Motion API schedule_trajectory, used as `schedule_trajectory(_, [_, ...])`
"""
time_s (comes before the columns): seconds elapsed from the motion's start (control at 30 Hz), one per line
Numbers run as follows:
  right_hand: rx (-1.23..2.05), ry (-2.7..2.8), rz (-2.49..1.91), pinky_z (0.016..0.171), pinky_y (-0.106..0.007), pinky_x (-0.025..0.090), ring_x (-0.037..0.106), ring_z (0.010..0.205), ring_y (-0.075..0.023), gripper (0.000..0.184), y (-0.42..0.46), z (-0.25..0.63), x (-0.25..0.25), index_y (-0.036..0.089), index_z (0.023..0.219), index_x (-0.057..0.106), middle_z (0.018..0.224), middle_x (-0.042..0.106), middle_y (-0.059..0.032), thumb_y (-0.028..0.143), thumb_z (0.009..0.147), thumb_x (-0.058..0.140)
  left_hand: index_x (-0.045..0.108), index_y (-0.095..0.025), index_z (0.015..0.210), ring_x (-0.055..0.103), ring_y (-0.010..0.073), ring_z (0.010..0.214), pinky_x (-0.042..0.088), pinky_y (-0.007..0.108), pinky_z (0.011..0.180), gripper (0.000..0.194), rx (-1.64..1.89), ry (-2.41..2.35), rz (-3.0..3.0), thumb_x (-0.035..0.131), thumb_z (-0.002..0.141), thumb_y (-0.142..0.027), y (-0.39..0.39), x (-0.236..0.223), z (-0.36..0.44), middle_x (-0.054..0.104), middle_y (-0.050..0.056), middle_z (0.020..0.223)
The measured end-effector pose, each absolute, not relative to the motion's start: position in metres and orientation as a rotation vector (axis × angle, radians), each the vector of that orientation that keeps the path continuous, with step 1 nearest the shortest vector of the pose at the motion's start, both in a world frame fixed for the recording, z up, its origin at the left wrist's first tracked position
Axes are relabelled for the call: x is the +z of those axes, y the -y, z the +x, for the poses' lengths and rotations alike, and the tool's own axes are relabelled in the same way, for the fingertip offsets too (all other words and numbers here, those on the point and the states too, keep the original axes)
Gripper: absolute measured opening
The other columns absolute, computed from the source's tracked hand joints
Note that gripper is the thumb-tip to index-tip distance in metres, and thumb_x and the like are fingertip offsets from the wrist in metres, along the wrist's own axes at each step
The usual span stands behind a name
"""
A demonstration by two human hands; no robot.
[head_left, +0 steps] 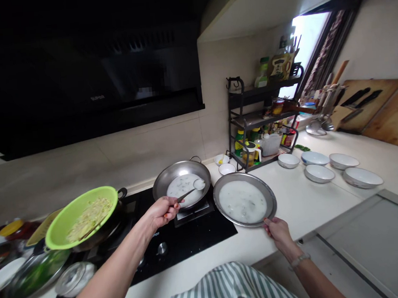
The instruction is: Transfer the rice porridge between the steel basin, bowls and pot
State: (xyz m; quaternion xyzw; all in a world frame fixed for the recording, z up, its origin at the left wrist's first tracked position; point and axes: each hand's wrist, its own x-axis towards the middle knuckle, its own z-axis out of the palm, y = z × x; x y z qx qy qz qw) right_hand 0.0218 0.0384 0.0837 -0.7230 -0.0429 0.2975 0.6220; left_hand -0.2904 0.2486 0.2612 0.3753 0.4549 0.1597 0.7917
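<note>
My left hand (165,211) is closed around the handle of a ladle (199,184), whose bowl is over the wok (158,187) on the stove. White liquid with dark bits (181,185) lies in the wok. With my right hand (277,231) I grip the near rim of a wide metal basin (271,205). A similar milky liquid (242,201) fills much of this basin, which is beside the stove on the white counter. The basin's far-left rim comes close to the wok; whether they touch I cannot tell.
A green colander (59,230) of pale shreds sits over the left burner. Two small bowls (227,169) stand behind the basin, near a black spice rack (232,132). Several white bowls (320,173) are on the right counter. A dark range hood (87,84) overhangs the stove.
</note>
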Motion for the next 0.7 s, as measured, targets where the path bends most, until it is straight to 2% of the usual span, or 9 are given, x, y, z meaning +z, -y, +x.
schedule_trajectory(0.23, [0.711, 0.067, -1.618, 0.034, -0.019, 0.026, 0.038, 0.033, -0.0080, 0.025, -0.038, 0.021, 0.084, 0.023, 0.056, 0.039, 0.037, 0.049, 0.0041, 0.021, 0.060, 0.064, 0.057, -0.009, 0.079, 0.022, -0.0013, 0.034, 0.009, 0.012, 0.033, 0.008, 0.224, -0.935, 0.957, 0.050, 0.077, -0.005, -0.230, 0.266, -0.259, 0.043, -0.005, 0.053])
schedule_trajectory(0.4, [0.735, 0.046, -1.590, 0.034, -0.018, 0.025, 0.040, 0.035, -0.0073, 0.026, -0.033, 0.020, 0.082, 0.021, 0.058, 0.044, 0.044, 0.056, 0.0010, 0.027, 0.058, 0.069, 0.053, -0.014, 0.080, 0.023, 0.0018, 0.033, 0.011, 0.016, 0.036, 0.002, 0.137, -1.014, 1.243, 0.053, 0.079, -0.015, -0.210, 0.244, -0.225, 0.043, -0.007, 0.049])
schedule_trajectory(0.47, [0.749, 0.043, -1.578, 0.034, -0.018, 0.025, 0.040, 0.036, -0.0073, 0.027, -0.028, 0.020, 0.080, 0.020, 0.057, 0.047, 0.044, 0.057, -0.0003, 0.032, 0.057, 0.071, 0.052, -0.017, 0.077, 0.026, 0.0039, 0.035, 0.016, 0.019, 0.038, 0.003, 0.124, -1.079, 1.480, 0.052, 0.080, -0.018, -0.202, 0.232, -0.215, 0.044, -0.006, 0.049])
schedule_trajectory(0.57, [0.725, 0.018, -1.573, 0.033, -0.018, 0.024, 0.038, 0.035, -0.0067, 0.032, -0.019, 0.019, 0.078, 0.018, 0.056, 0.050, 0.042, 0.056, -0.0011, 0.041, 0.055, 0.073, 0.048, -0.020, 0.064, 0.039, 0.0092, 0.044, 0.027, 0.026, 0.048, 0.016, 0.190, -1.047, 2.028, 0.051, 0.077, -0.011, -0.190, 0.217, -0.206, 0.045, -0.002, 0.052])
schedule_trajectory(0.7, [0.688, 0.011, -1.574, 0.033, -0.018, 0.023, 0.035, 0.034, -0.0057, 0.038, -0.010, 0.017, 0.080, 0.016, 0.059, 0.055, 0.040, 0.053, 0.0000, 0.049, 0.052, 0.071, 0.046, -0.023, 0.066, 0.048, 0.0180, 0.054, 0.028, 0.035, 0.059, 0.019, 0.272, -0.988, 2.343, 0.051, 0.074, -0.007, -0.172, 0.204, -0.201, 0.043, 0.002, 0.055])
